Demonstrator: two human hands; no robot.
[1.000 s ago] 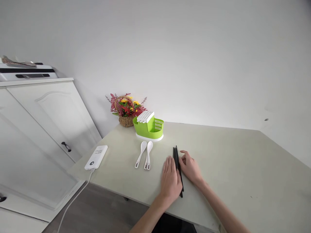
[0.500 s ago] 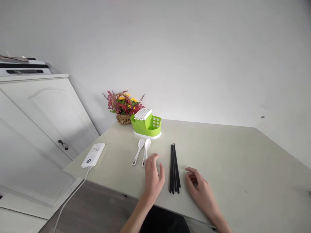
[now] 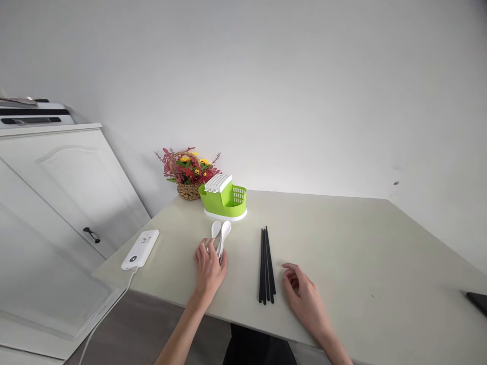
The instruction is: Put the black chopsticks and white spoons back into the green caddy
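Two white spoons lie side by side on the table, bowls pointing away from me. My left hand is over their handles, with curled fingers on the left and the thumb on the right; the left spoon's handle is mostly hidden. Several black chopsticks lie in a loose bundle between my hands. To the right of them, my right hand rests on the tabletop, loosely curled, thumb apart from the fingers and holding nothing. Behind the spoons stands a green utensil holder with a white slotted top and a white base.
A wicker basket of artificial flowers stands at the back left, beside the holder. A white power bank with a cable lies near the left table edge. White cabinets adjoin the left side. A dark object shows at far right.
My left hand has moved left from beside the spoons onto their handles, its fingers curling around them. My right hand stays beside the chopsticks. The whole view has shifted slightly.
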